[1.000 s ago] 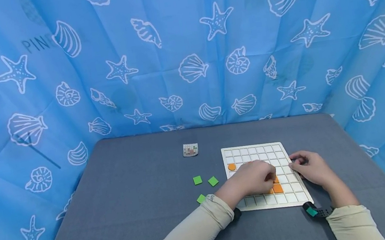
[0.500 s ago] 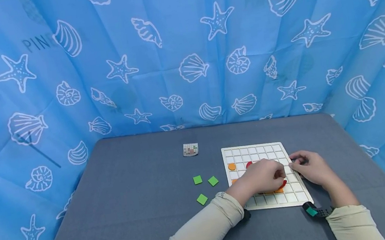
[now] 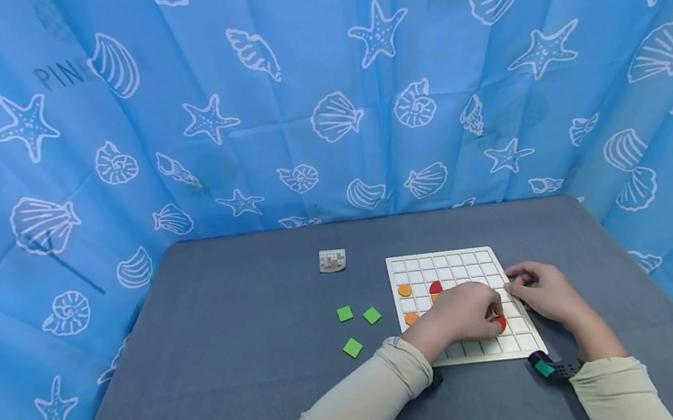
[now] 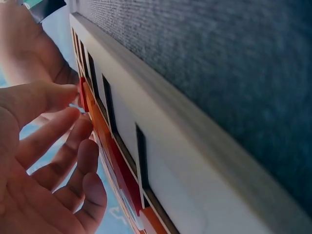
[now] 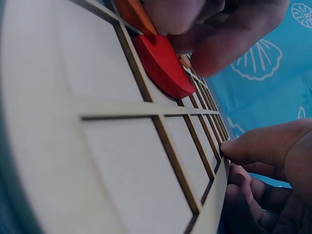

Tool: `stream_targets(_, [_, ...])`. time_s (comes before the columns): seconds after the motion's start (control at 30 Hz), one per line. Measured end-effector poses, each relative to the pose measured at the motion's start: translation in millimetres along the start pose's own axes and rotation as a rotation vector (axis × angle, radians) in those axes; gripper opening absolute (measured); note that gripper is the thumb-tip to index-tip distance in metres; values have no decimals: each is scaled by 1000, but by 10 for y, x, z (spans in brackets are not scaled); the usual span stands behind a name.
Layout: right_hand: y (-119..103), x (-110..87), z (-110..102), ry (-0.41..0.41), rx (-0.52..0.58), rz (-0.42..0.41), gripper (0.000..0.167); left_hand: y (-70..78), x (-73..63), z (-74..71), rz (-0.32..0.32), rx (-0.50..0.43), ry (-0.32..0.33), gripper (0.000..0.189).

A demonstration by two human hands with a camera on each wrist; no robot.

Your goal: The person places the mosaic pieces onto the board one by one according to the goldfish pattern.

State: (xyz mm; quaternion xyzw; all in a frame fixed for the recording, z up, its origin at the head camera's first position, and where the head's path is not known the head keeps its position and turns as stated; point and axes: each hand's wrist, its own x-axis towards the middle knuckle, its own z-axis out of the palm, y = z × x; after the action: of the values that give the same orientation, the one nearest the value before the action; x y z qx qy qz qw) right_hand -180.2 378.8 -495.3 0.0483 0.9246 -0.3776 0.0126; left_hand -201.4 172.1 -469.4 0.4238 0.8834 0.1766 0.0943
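Note:
A white grid board (image 3: 460,259) lies on the table under both hands. With thumb and fingertips my left hand (image 3: 463,310) pinches a red quarter-circle piece (image 3: 501,324) over the board's lower right part. In the right wrist view that red piece (image 5: 163,66) sits slightly raised and tilted on the grid, with the fingers at its upper edge. My right hand (image 3: 545,295) grips the board's right edge between thumb and fingers. Orange discs (image 3: 404,291) and another red piece (image 3: 435,288) lie on the board's left side. The left hand hides several pieces in the middle.
Green square tiles (image 3: 352,348) lie loose on the grey table (image 3: 251,337), left of the board. A small printed card with a grid pattern (image 3: 332,260) lies farther back. A blue shell-patterned curtain (image 3: 295,101) hangs behind the table.
My left hand has moved right across the board, and the red piece at its fingertips has come into view. The pieces on the left side are uncovered. My right hand stays on the edge.

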Motion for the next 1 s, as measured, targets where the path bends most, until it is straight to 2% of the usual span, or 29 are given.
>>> stream_targets(0.2, [-20,-12,-15,-8,-3,4,39,32,21,29,28,31,-46,32])
stream_targets(0.57, [-34,4,-23,0,-2,6,39,80,25,15,66,126,-40,24])
stream_targets(1.0, [-45,-7,-30,-4,-3,11,40,80,6,-8,69,123,-50,25])
